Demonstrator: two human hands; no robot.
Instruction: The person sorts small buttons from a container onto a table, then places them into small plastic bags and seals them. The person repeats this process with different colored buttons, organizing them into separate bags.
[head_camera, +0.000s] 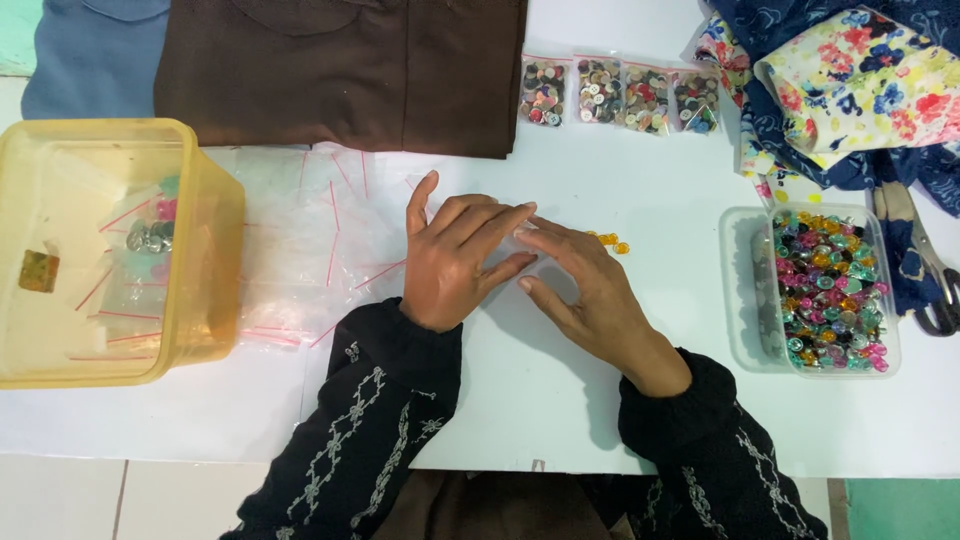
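Together, fingers (500, 222) on small clear bag (520, 234).

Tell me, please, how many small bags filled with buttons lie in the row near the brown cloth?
4. They lie side by side right of the brown cloth: first bag, second bag, third bag, fourth bag. None looks hidden.

1. Left hand (455, 262) and right hand (585, 290) are pressing flat on a small clear bag (520, 235), fingertips meeting.
2. Orange beads (610, 241) are lying just beyond.
3. A clear tub of colourful beads (825, 290) is sitting right; a yellow container (205, 250) left.
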